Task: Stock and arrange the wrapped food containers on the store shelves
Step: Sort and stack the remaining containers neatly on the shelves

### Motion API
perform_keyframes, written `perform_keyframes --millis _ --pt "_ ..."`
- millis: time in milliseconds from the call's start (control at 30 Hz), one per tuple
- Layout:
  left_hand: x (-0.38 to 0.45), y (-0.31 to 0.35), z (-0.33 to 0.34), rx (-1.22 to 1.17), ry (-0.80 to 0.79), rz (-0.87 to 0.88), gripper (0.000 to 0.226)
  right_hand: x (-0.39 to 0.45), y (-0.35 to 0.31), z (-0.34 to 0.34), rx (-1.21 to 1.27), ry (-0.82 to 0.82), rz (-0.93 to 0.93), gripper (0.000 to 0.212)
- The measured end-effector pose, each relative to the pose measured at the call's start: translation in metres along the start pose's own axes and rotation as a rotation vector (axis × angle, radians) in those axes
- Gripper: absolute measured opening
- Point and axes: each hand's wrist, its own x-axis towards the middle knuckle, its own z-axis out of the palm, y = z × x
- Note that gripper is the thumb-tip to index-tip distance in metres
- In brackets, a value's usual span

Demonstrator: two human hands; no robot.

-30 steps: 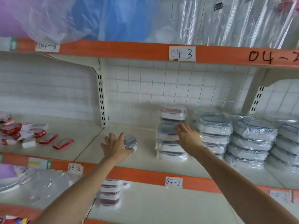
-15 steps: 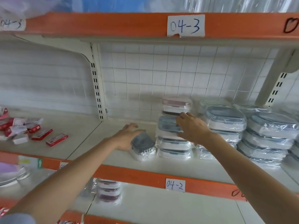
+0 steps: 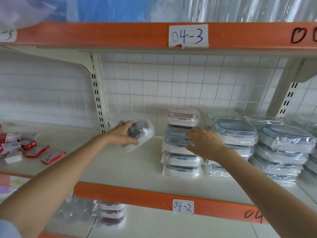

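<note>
Left hand [image 3: 122, 134] gripping a tilted wrapped container [image 3: 141, 133], right hand [image 3: 205, 145] spread flat against the stack [image 3: 181, 152] beside it on the shelf [image 3: 120, 167]

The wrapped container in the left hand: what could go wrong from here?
1. The left hand holds the wrapped container tilted and off the shelf; the loose, slick wrap might let it slip.
2. The right hand rests on the leftmost stack, which looks uneven; a push could shift it.
3. The pink-lidded container at the top may slide off if the stack is bumped.
</note>
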Motion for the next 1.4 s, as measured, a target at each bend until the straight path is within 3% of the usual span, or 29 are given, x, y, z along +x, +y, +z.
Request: perform_keyframes --millis 100,267,367,467,567,633,700,800,900,967,1167,1300,1400 --pt "0.005 0.024 -0.023 -0.151 0.090 0.092 0.088 -0.003 0.002 -0.008 0.083 0.092 0.062 0.033" --pt "0.011 0.094 -0.020 -0.111 0.199 0.334 0.069 0.001 0.012 -0.024 0.173 0.339 0.024 0.055" --pt "0.014 0.117 -0.007 -0.067 0.172 0.405 0.068 0.001 0.017 -0.025 0.166 0.330 -0.005 0.065" --pt "0.013 0.111 0.005 -0.076 0.073 0.372 0.068 -0.004 0.023 -0.015 0.068 0.216 -0.008 0.062" --pt "0.008 0.099 0.010 -0.249 0.102 0.301 0.062 -0.007 0.027 -0.010 0.029 0.172 -0.014 0.046" --pt "0.006 0.092 0.011 -0.368 0.109 0.185 0.076 -0.007 0.026 -0.011 0.039 0.191 -0.015 0.040" --pt "0.004 0.087 0.014 -0.459 0.007 0.078 0.094 -0.005 0.024 -0.014 0.031 0.204 -0.026 0.035" --pt "0.000 0.086 0.029 -0.447 -0.127 0.065 0.094 -0.002 0.019 -0.015 0.051 0.165 -0.042 0.045" --pt "0.004 0.089 0.050 -0.416 -0.053 0.126 0.081 -0.001 0.016 -0.009 0.036 0.082 -0.090 0.068" --pt "0.008 0.091 0.056 -0.458 0.000 0.121 0.077 0.000 0.014 -0.005 -0.027 0.090 -0.089 0.072" --pt "0.013 0.094 0.072 -0.463 0.085 0.137 0.057 0.005 0.014 0.003 -0.112 0.165 -0.021 0.058" --pt "0.010 0.096 0.081 -0.373 0.087 0.150 0.078 0.005 0.014 0.006 -0.077 0.177 -0.021 0.055" --pt "0.008 0.093 0.086 -0.394 0.102 0.129 0.074 0.006 0.013 0.010 -0.089 0.176 -0.043 0.053"
